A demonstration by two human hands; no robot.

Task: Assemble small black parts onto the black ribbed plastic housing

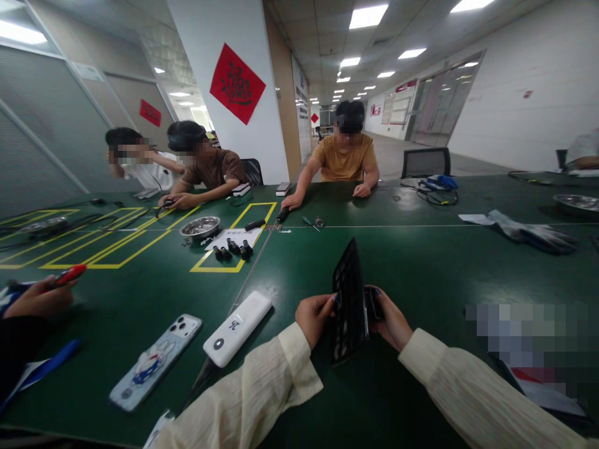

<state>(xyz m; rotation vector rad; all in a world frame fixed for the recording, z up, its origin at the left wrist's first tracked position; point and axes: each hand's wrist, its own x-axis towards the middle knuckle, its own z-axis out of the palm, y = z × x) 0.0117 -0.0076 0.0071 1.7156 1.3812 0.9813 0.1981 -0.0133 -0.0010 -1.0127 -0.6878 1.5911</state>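
A thin black panel (347, 305) with rows of pale markings or slots stands nearly upright between my hands, seen almost edge-on. My left hand (314, 318) pinches its left side between thumb and fingers. On the other side, my right hand (392, 321) is closed around a small dark block-like piece (373, 304) right against the panel. Whether that piece is joined to the panel, I cannot tell. Left of my left forearm lie a white power bank (238, 328) marked 26 and a phone in a cartoon case (156, 363).
Beyond are several black cylindrical parts (233, 249), a metal bowl (199, 227) and small scissors (319, 222). Grey gloves (528, 234) lie at right. A neighbour's hand (42, 297) at left holds a red-and-black tool (67, 276). Several people sit around the green table (421, 274).
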